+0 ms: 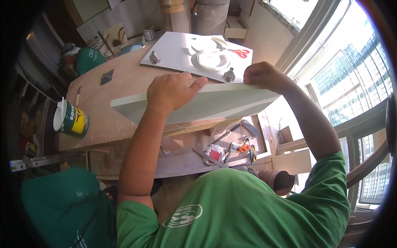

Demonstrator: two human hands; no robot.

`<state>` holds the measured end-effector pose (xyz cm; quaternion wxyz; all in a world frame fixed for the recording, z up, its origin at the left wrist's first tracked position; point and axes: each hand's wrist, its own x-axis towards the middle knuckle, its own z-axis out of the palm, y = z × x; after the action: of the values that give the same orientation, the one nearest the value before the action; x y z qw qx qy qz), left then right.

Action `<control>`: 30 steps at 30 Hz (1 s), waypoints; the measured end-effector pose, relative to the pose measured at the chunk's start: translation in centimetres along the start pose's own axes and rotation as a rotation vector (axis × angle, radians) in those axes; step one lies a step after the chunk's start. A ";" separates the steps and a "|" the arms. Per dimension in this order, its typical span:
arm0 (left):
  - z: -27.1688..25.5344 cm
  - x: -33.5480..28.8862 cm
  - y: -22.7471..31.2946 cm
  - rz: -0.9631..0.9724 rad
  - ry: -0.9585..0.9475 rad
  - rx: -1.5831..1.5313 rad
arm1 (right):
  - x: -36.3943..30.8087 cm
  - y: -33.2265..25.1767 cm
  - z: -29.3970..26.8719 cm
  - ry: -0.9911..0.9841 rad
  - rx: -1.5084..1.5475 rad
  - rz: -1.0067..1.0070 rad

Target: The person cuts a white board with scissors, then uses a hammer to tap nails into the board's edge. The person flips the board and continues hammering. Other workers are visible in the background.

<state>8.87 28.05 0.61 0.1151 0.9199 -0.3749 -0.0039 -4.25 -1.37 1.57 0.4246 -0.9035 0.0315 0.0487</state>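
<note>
A white board (215, 105) stands tilted on its long edge at the front of the wooden worktable (111, 82). My left hand (169, 91) is closed over its upper edge, thumb stretched along the edge toward the right. At the board's right end, my right hand (264, 77) pinches the upper edge with bent fingers. Behind it a white panel (173, 47) lies flat, bearing two metal hinges, one at its left (154, 58) and one near my right hand (229, 75). Rolls of white edge banding (214, 62) and red-handled scissors (240, 53) rest on that panel.
A green and yellow paint bucket (74, 120) stands at the table's left edge. A small dark plate (107, 77) lies farther back. Below, a shelf holds tools, including orange-handled ones (244, 147). Windows (351, 74) line the right; a green-clothed person (68, 206) is at lower left.
</note>
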 end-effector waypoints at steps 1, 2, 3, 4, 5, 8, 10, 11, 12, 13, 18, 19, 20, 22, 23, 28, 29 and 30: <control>0.0 0.1 0.0 0.002 -0.001 0.004 | 0.3 -0.5 0.5 0.022 -0.049 0.007; 0.0 0.1 -0.1 0.000 0.000 0.010 | 0.8 -1.3 0.9 0.041 -0.097 0.009; 0.0 0.1 -0.1 -0.002 0.001 0.017 | 1.1 -1.8 1.1 0.061 -0.146 0.011; 0.0 0.0 -0.2 0.013 0.026 -0.004 | 1.2 -2.0 1.0 0.064 -0.147 -0.005; 0.1 -0.2 -0.2 0.032 0.053 -0.026 | 1.3 -2.3 0.9 0.069 -0.150 -0.019; 0.1 -0.2 -0.3 0.052 0.069 -0.046 | 1.3 -2.2 0.1 -0.007 -0.167 -0.116; 0.0 -0.2 -0.4 0.046 0.056 -0.046 | 1.2 -2.0 -0.2 -0.084 -0.175 -0.143; 0.0 -0.2 -0.3 0.042 0.050 -0.047 | 1.1 -2.0 -0.4 -0.117 -0.178 -0.127; 0.0 -0.2 -0.3 0.039 0.043 -0.048 | 1.0 -2.0 -0.5 -0.150 -0.181 -0.111; 0.0 -0.2 -0.3 0.045 0.052 -0.049 | 1.0 -1.9 -0.5 -0.148 -0.153 -0.080; 0.3 -0.2 -0.5 0.062 0.077 -0.062 | 0.8 -1.6 -0.6 -0.116 -0.077 0.058; 0.4 -0.2 -0.6 0.067 0.097 -0.063 | 0.8 -1.7 -0.5 -0.109 -0.109 0.058; 0.7 -0.2 -0.7 0.073 0.115 -0.062 | 0.7 -1.9 -0.3 -0.102 -0.140 0.058; 0.7 -0.3 -0.8 0.068 0.111 -0.054 | 0.6 -2.1 -0.1 -0.101 -0.164 0.072; 0.5 -0.3 -0.7 0.063 0.088 -0.045 | 0.5 -2.1 -0.2 -0.103 -0.156 0.089; 0.4 -0.3 -0.4 0.060 0.083 -0.063 | 0.5 0.4 -1.2 0.085 -0.191 -0.015; 0.4 -0.4 -0.4 0.054 0.084 -0.063 | 0.3 -0.3 -1.6 0.087 -0.145 0.044; 0.3 -0.5 -0.4 0.047 0.084 -0.063 | 0.0 -1.0 -1.9 0.088 -0.098 0.103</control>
<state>8.74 28.64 0.15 0.1597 0.9061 -0.3910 0.0256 -4.01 -2.18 3.50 0.3750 -0.9217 0.0943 0.0321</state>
